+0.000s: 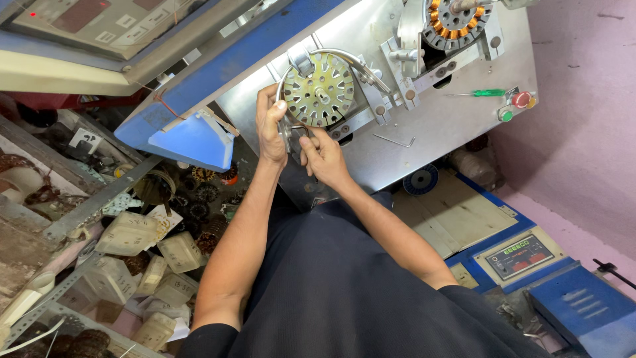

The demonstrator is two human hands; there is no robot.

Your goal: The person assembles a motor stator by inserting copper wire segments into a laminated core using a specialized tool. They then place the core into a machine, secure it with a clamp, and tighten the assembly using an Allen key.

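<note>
A round slotted metal stator core sits mounted on a steel machine plate, ringed by a curved metal guide arm. My left hand grips the core's lower left rim, thumb on its edge. Just below the core, my right hand has its fingers pinched together at something small that I cannot make out. A second core wound with copper wire is fixed at the plate's top right.
A green screwdriver, a hex key and round coloured buttons are on the plate. A blue control box with a display lies at right. Pale plastic containers and wound cores crowd the left shelves.
</note>
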